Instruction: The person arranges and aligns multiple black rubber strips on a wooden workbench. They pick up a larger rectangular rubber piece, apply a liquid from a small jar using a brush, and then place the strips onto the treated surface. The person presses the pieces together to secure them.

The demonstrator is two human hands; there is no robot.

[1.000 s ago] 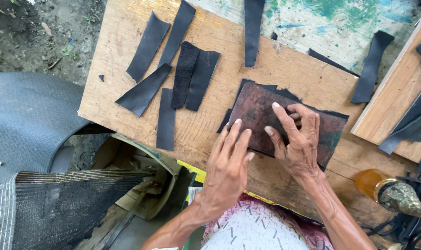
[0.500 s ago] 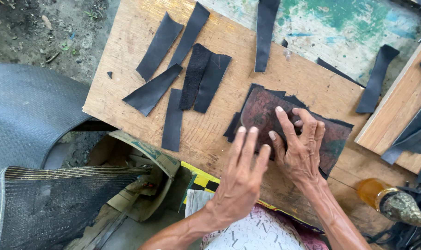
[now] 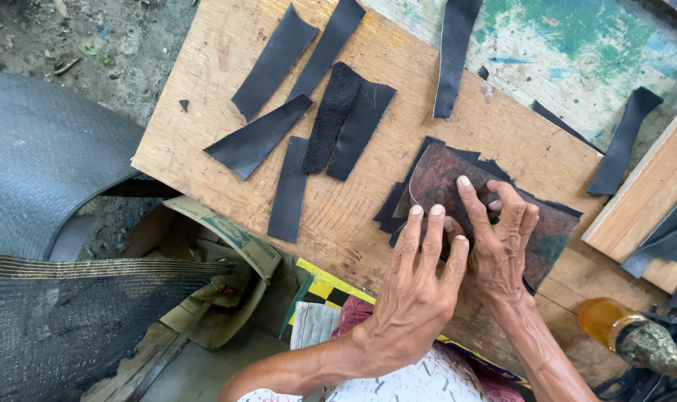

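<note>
- At far left I see a curved slab of tyre rubber (image 3: 40,156) lying on the ground, off the bench, with a ribbed dark sheet (image 3: 78,313) below it and a torn cardboard box (image 3: 219,246) between them and the board.
- On the wooden bench (image 3: 197,119), cut black rubber strips (image 3: 275,63) lie fanned out flat and apart from the hands; laid this way, each piece appears easy to pick singly.
- My left hand (image 3: 413,298) lies palm down, its fingers straight and slightly spread, their tips on the near edge of the reddish-brown rubber patch (image 3: 446,175); nothing is gripped, it only presses.
- That patch sits on a small stack of black rubber pieces (image 3: 394,208) near the bench's right side, probably stacked so the edges can be matched.
- My right hand (image 3: 502,246) rests beside the left, fingers bent and bunched on the patch, pinning it down; its grip closes on nothing that I can see.
- Further right: another black strip (image 3: 621,141), and an amber bottle (image 3: 614,324) at the corner.
</note>
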